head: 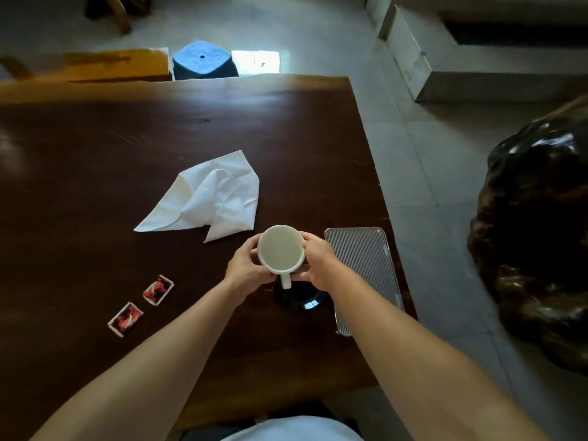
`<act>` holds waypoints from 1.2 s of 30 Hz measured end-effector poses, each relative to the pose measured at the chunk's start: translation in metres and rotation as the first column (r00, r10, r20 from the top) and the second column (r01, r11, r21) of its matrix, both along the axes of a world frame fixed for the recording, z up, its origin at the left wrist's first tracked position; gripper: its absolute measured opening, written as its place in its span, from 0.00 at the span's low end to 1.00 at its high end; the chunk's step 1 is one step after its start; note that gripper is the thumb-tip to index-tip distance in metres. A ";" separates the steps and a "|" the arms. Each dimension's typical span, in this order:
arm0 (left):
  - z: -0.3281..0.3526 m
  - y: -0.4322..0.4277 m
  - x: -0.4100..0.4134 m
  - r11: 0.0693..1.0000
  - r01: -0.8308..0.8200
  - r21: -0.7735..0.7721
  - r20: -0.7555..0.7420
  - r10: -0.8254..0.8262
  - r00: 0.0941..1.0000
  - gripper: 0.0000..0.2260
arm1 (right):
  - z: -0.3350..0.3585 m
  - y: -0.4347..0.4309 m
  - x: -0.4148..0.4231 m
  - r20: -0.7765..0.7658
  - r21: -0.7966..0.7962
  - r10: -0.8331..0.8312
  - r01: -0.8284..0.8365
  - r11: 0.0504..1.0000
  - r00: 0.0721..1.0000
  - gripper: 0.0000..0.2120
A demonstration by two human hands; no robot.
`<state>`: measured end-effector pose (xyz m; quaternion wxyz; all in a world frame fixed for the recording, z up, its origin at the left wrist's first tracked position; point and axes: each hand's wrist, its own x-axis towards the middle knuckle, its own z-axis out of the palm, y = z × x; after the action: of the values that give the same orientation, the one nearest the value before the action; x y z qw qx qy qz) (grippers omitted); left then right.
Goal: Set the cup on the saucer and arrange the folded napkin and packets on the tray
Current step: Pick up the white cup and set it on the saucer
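Cupping mug point(280, 248) btwn both hands, above saucer point(299, 297)

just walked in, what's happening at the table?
A person holds a white cup with both hands, left hand and right hand, above a dark saucer; whether it has touched down is unclear. The napkin lies loose and unfolded on the table. Two red packets sit to the left. The ribbed metal tray at the right holds nothing yet.
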<state>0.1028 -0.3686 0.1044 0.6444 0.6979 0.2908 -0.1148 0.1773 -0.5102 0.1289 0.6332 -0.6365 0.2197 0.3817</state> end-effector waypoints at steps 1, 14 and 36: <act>0.000 -0.004 -0.006 1.000 -0.004 -0.002 -0.002 0.004 1.000 0.40 | 0.002 -0.004 -0.006 -0.001 -0.001 0.011 -0.011 1.000 1.000 0.11; -0.012 -0.031 -0.035 0.998 0.042 -0.039 -0.012 -0.042 0.999 0.36 | 0.007 -0.041 -0.039 -0.011 -0.025 0.040 -0.040 0.999 0.999 0.15; -0.064 -0.063 -0.023 0.995 0.103 0.013 -0.133 -0.100 0.986 0.38 | -0.054 -0.073 -0.022 -0.205 -0.121 0.029 -0.054 0.991 0.978 0.13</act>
<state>0.0800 -0.4318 0.0401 0.6100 0.7092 0.2979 -0.1903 0.1556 -0.5833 0.0747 0.5580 -0.6374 0.2933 0.4431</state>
